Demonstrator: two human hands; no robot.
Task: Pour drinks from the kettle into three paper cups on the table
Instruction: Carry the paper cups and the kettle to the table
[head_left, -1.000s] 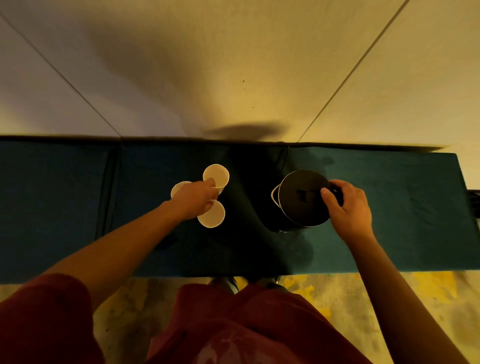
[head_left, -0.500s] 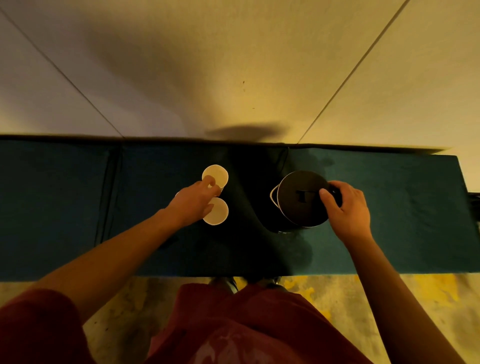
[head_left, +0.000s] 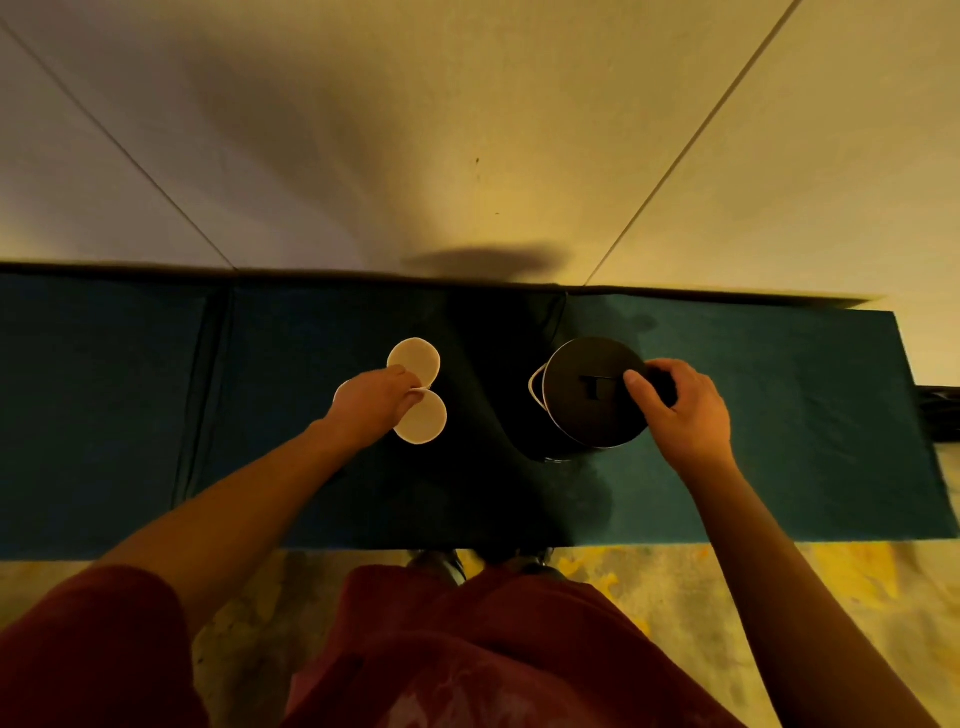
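Note:
Three pale paper cups stand close together on the dark green table: a far cup, a near cup and a left cup mostly hidden under my hand. My left hand lies over them, its fingertips pinching at the rims where the far and near cups meet. To the right stands a dark kettle with a round lid, its pale spout at its left side. My right hand is closed around the kettle's black handle on its right side.
A pale wall with seam lines rises behind the table's far edge. A dark object juts out past the table's right end. My red shirt and a mottled yellow floor lie below the near edge.
My left hand has shifted a little left over the cups, uncovering more of the far and near cups. My right hand has stayed on the kettle's handle.

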